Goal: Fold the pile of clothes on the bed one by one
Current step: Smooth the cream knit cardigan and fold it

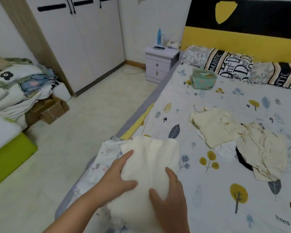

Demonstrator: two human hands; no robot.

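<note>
Head view of a folded cream garment [151, 167] held between my two hands at the near edge of the bed [208, 207]. My left hand [118, 175] grips its left flank, thumb laid across the top and the other fingers [127, 154] along the side; my right hand [170, 197] clasps the near right corner, thumb on top. The garment rests partly on a floral-print fabric [104, 158] just left of my left fingers, which overhangs the bed edge. Risks, as I judge them: the thick knit may spring open if my hold slackens unevenly, and, being so near the edge, the bundle could drag the floral fabric with it toward the floor [91, 118]. The unfolded clothes [238, 140], cream pieces over white and dark ones, lie well to the right of and beyond my right fingers, apart from the folded piece; nothing stands between. Farther off, beyond my fingers, a green fabric basket [203, 79] sits before the pillows [230, 64]. Far left of my left fingers, across the floor, stand a wardrobe [84, 47] and heaped bedding [15, 86]; beyond them, a nightstand [160, 63].
</note>
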